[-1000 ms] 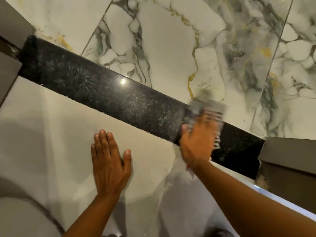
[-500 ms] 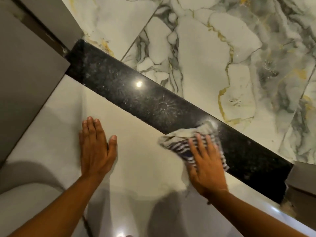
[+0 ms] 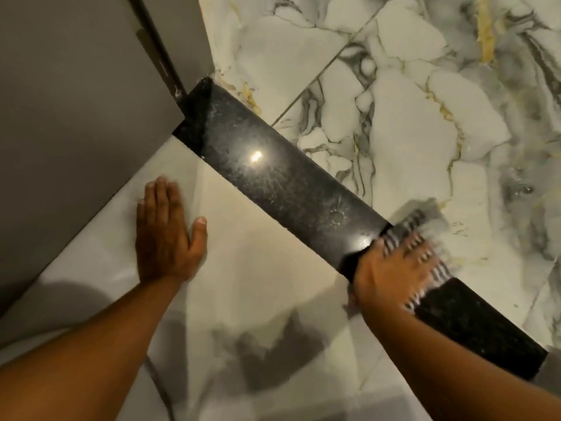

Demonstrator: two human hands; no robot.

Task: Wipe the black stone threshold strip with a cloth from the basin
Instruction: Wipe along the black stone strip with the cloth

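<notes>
The black stone threshold strip [image 3: 282,174] runs diagonally from upper left to lower right between two tiled floors, speckled with pale residue. My right hand [image 3: 391,268] presses a striped grey-and-white cloth [image 3: 425,226] flat onto the strip's lower right half; hand and cloth are motion-blurred. The cloth sticks out beyond my fingers onto the marble tile. My left hand [image 3: 165,235] lies flat, fingers together, on the plain pale floor tile [image 3: 258,284] left of the strip, holding nothing. No basin is in view.
A grey door or panel [image 3: 76,117] with a dark frame fills the upper left and meets the strip's far end. Veined white, grey and gold marble tiles [image 3: 409,117] lie beyond the strip. Shadows fall on the pale tile near me.
My right hand has slid the cloth from the strip's near edge across it toward the marble side. The view has shifted, bringing the strip's door end closer. My left hand stays planted.
</notes>
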